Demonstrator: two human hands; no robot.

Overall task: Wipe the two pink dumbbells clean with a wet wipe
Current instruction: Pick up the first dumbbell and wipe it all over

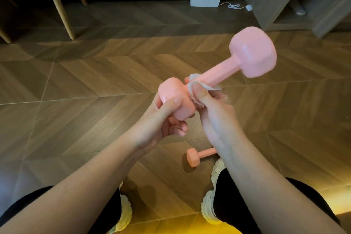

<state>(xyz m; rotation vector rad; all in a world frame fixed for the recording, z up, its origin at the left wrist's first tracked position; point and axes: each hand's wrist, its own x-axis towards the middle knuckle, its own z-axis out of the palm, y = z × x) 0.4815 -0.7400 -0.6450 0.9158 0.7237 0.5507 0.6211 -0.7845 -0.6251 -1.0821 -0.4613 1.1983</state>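
The left hand [161,119] holds one pink dumbbell [218,74] in the air, its fingers [169,106] curled round the near head. The right hand [214,116] pinches the wet wipe [195,89] round the handle, just beside that head. The second pink dumbbell [197,156] lies on the wooden floor [95,81] below, partly hidden by the right forearm.

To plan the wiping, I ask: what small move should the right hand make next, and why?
Probably slide the right hand with the wet wipe along the dumbbell handle toward the far head. The wipe is wrapped round the handle beside the near head, which the left hand grips; the rest is bare.
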